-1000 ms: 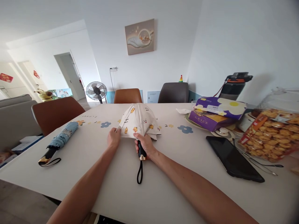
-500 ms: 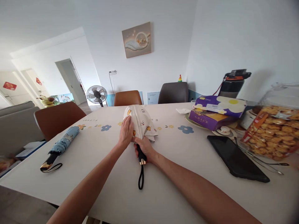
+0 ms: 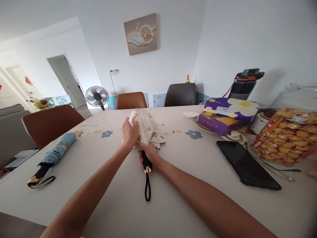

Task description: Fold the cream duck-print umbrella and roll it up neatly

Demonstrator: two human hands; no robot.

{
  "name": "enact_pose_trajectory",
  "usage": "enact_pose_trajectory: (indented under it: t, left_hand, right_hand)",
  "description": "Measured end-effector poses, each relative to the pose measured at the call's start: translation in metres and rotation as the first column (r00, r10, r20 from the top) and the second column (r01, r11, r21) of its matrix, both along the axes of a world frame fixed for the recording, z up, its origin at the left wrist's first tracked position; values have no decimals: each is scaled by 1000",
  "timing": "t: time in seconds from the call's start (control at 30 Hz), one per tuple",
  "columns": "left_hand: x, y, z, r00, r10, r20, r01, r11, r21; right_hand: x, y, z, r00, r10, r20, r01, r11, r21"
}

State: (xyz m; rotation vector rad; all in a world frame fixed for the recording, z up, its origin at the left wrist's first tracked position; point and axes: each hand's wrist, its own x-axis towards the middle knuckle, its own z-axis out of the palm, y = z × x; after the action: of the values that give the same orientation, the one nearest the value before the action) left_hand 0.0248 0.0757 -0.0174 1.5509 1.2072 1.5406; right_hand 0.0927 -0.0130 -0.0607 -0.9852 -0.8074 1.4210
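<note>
A cream folding umbrella (image 3: pixel 146 124) with small yellow cartoon prints lies in front of me, its loosely gathered canopy pointing away. My right hand (image 3: pixel 151 155) is closed around the top of its black handle, where the canopy's lower edge meets it. A black wrist loop hangs from the gold-trimmed handle end toward me. My left hand (image 3: pixel 130 133) is on the canopy's left side, thumb on top and fingers along the fabric; part of the fingertips is hidden. Off to the left lies a blue folded umbrella (image 3: pixel 58 152) with a black and gold handle, touched by neither hand.
A black tablet (image 3: pixel 247 165) lies on the right of the white table (image 3: pixel 119 205), beside cables and a clear tub of cookies (image 3: pixel 287 135). Purple boxes (image 3: pixel 218 124) and a dark bottle (image 3: pixel 245 86) stand behind. Chairs (image 3: pixel 131 100) line the far edge.
My left hand has shifted slightly on the canopy, its thumb now apart from the fingers. My right hand keeps its hold. The whole view has turned a little to the right.
</note>
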Motion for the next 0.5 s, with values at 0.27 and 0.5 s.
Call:
enact_pose_trajectory:
  t: [0.27,0.5]
  left_hand:
    - [-13,-29,-4,930,-358,77,365,884,-294]
    - [-12,-19,-8,802,-305,513,523,773,-358]
  right_hand:
    - [-3,-3,3,992,89,86,-91,996,18]
    - [-3,-3,0,975,169,142,-172,985,13]
